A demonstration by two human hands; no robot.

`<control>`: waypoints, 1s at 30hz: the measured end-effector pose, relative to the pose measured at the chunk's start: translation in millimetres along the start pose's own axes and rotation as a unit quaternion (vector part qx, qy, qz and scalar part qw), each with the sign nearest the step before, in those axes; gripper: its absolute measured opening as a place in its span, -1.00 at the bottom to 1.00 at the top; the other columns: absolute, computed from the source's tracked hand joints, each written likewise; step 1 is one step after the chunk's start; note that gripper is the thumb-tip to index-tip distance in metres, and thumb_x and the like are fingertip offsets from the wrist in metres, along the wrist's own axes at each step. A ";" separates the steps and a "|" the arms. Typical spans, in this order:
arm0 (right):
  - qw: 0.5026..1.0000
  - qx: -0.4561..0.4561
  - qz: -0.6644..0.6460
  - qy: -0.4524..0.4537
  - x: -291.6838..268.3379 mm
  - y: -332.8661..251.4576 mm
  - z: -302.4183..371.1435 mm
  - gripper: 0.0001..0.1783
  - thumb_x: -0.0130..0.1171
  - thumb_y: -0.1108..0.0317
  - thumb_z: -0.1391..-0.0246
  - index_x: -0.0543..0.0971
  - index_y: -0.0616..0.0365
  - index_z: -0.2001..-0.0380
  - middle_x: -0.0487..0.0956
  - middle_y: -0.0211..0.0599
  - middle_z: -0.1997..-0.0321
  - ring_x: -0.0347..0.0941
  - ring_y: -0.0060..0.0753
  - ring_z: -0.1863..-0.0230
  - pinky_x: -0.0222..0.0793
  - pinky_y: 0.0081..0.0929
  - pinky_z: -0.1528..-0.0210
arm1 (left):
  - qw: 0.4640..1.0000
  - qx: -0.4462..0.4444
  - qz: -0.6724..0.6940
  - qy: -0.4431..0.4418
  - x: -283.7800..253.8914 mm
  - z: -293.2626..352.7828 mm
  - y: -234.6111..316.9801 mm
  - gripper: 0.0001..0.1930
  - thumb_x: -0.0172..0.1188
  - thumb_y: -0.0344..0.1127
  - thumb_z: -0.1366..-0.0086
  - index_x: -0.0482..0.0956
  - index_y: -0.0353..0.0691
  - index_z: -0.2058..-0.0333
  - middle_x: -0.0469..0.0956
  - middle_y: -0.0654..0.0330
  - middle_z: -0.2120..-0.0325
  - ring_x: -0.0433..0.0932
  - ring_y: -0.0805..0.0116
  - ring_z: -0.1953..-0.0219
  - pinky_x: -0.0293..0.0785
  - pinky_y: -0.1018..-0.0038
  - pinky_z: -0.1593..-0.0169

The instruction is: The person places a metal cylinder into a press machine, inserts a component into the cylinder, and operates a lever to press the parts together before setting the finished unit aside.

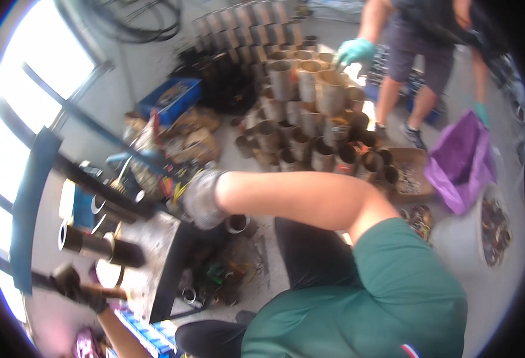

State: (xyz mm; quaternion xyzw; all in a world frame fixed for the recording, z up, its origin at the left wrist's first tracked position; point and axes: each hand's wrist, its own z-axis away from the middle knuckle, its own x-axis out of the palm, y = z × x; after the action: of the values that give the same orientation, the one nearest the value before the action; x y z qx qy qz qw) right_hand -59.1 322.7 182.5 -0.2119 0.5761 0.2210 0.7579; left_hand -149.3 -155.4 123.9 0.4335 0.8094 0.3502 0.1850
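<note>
From afar I count one gloved left hand beside one brown stick, its fingers' hold too blurred to tell; at least two metal tubes, overlapping, by the surface; one gloved right hand, fingers likewise unreadable.

The right hand, in a grey glove, sits at the end of a bare forearm that runs nearly level leftward from a bent elbow, with a green short sleeve farther right; blur hides how its fingers are set. Well apart from it, lower and to its left, is the left hand in a dark glove, its fingers also too indistinct to read. Below that hand, the left forearm slants up and leftward from the lower edge to the glove's cuff.
</note>
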 end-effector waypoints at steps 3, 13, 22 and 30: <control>0.999 0.024 -0.023 -0.006 -11.2 -5.3 12.2 -0.59 0.10 0.09 -0.10 0.74 0.09 0.16 0.73 -0.05 0.17 0.67 -0.04 0.09 0.55 -0.14 0.03 | 0.996 0.060 0.067 0.012 1.4 -40.2 27.6 -0.71 0.38 -0.38 -0.18 0.56 -0.27 0.13 0.55 0.29 0.35 0.57 0.39 0.29 0.58 0.49 0.23; 0.998 0.007 0.042 -0.047 -8.0 -5.7 10.3 -0.47 0.11 -0.07 -0.21 0.68 0.19 0.07 0.70 0.03 0.30 0.66 0.11 0.18 0.54 -0.02 0.04 | 0.994 -0.031 0.097 0.050 12.9 -86.2 38.1 -0.57 0.42 -0.51 -0.17 0.45 -0.23 0.02 0.57 0.19 0.22 0.62 0.35 0.21 0.70 0.44 0.18; 0.999 0.018 0.036 -0.008 9.3 -5.7 26.6 -0.55 0.14 -0.02 -0.16 0.69 0.20 0.29 0.69 0.00 0.38 0.66 0.09 0.27 0.55 -0.02 0.12 | 0.965 -0.084 -0.247 0.028 39.3 -86.7 50.8 -0.29 0.56 -0.04 -0.03 0.37 -0.33 0.02 0.61 0.08 0.17 0.65 0.18 0.13 0.58 0.32 0.03; 0.995 0.081 -0.035 0.053 95.1 -11.2 62.9 -0.58 0.14 -0.01 -0.18 0.66 0.15 0.43 0.66 -0.02 0.41 0.63 0.11 0.27 0.51 -0.01 0.14 | 0.944 -0.023 -0.327 0.031 34.1 -80.4 39.2 -0.23 0.42 0.10 -0.08 0.37 -0.47 0.01 0.63 -0.14 0.18 0.66 -0.14 0.07 0.57 0.15 -0.05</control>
State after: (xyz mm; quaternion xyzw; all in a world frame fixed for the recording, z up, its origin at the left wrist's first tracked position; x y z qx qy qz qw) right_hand 19.1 358.5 106.7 -0.1815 0.6236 0.1353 0.7482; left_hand -194.4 -144.9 207.8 0.1294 0.9039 0.3017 0.2742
